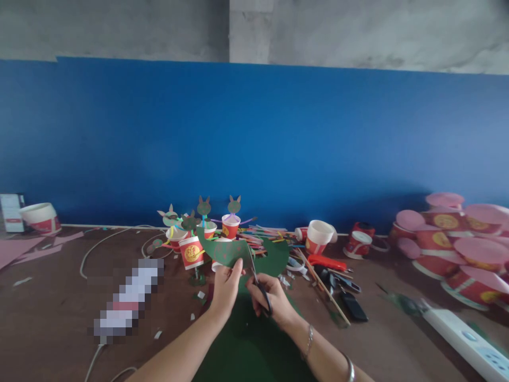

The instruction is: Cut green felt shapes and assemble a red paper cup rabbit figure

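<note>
My left hand (227,284) pinches a curved piece of dark green paper (225,251) between thumb and fingers. The fingers of my right hand (274,298) are wrapped round the black handles of a pair of scissors (262,292). Their blades point up and away from me and meet the right end of the paper. Beyond my hands stand red and white paper cups (191,252) with green paper animal heads and coloured arms. More dark green paper (254,345) lies below my wrists, and another green piece (274,257) sits just behind the scissors.
Coloured sticks (270,233) lie behind my hands. To the right are a red-orange tool (326,262), a wooden stick (324,286), a black object (353,306) and a white power strip (463,334). Pink-topped cups (437,239) are piled far right. A blue panel (254,143) backs the table.
</note>
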Motion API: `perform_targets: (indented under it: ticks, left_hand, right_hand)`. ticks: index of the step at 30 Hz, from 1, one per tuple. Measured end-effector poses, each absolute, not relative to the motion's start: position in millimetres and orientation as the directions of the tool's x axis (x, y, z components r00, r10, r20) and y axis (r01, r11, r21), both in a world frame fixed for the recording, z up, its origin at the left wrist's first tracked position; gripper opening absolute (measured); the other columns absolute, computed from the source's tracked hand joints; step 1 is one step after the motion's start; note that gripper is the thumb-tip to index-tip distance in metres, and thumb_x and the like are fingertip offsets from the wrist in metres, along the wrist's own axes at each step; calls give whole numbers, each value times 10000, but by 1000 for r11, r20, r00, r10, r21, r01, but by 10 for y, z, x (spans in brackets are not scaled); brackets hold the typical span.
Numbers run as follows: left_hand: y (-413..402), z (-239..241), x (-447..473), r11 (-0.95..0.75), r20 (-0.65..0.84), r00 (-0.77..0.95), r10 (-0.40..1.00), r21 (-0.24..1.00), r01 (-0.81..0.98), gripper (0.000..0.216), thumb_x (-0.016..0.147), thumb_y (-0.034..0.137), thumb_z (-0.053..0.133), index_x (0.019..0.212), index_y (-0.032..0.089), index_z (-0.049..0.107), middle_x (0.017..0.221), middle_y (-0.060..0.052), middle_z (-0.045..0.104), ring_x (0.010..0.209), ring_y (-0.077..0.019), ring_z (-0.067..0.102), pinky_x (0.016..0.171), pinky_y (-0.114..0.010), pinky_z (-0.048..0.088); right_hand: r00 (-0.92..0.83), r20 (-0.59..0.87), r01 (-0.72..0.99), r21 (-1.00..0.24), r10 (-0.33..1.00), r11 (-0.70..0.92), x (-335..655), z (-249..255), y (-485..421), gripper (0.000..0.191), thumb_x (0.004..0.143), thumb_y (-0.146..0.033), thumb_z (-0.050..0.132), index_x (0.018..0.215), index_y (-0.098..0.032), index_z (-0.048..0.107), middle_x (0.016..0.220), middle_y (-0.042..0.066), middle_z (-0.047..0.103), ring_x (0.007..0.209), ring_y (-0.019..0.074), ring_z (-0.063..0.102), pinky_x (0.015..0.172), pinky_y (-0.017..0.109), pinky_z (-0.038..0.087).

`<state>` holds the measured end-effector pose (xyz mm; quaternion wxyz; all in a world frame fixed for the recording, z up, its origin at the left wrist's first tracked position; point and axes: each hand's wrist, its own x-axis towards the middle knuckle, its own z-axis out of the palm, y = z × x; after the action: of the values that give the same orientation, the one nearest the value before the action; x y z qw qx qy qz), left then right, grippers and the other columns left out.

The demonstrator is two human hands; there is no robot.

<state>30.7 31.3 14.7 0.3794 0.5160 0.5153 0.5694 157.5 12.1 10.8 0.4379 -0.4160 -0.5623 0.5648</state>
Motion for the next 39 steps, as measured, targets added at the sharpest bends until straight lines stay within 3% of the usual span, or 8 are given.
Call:
perform_targets:
  ticks: [5, 17, 24, 31, 39]
  left_hand:
    - [334, 99, 303, -175, 191, -160, 968, 979, 105, 397, 753, 460, 545, 515, 143, 546, 468, 13, 494, 508, -121, 469, 496, -215, 335]
    - [335, 144, 291, -170, 185, -174, 967, 980, 102, 426, 742, 492, 546, 493, 146, 544, 440, 25, 457, 477, -111, 437, 490, -222, 319]
    - [305, 166, 300, -166, 173, -266, 948, 985, 51, 396, 723, 493, 572, 540, 142, 586, 529, -4, 557, 572, -145, 526, 545, -228, 379]
    - [315, 138, 300, -157, 183, -214, 960, 978, 136, 415, 722, 502, 564, 513, 144, 559, 453, 34, 467, 484, -111, 454, 486, -220, 328]
    - [320, 140, 295, -168, 192, -228, 955, 978, 120, 419, 720, 510, 564, 513, 146, 545, 472, 30, 453, 507, -115, 448, 496, -222, 333]
  right_hand:
    - [-272, 46, -59, -998, 961, 31, 1573, 125, 125, 289, 680, -403, 658, 754, -138, 570, 407, -68, 482, 337, 65, 428, 329, 157, 350]
    - [-258, 49, -36, -999, 965, 41, 1572, 99, 141, 272, 688, -385, 661, 720, -129, 577, 382, -70, 464, 298, 51, 391, 297, 150, 318]
    - [-254, 12, -9, -1000, 967, 10, 1560, 148, 120, 296, 668, -413, 657, 708, -134, 567, 367, -69, 466, 283, 54, 395, 279, 145, 284]
    - [-250, 29, -66, -998, 968, 13, 1564, 161, 117, 291, 646, -391, 680, 730, -137, 566, 392, -73, 479, 317, 57, 412, 312, 152, 336]
    - [-252, 35, -32, -999, 967, 28, 1573, 126, 128, 282, 678, -388, 664, 732, -125, 578, 374, -76, 454, 297, 49, 388, 292, 144, 305]
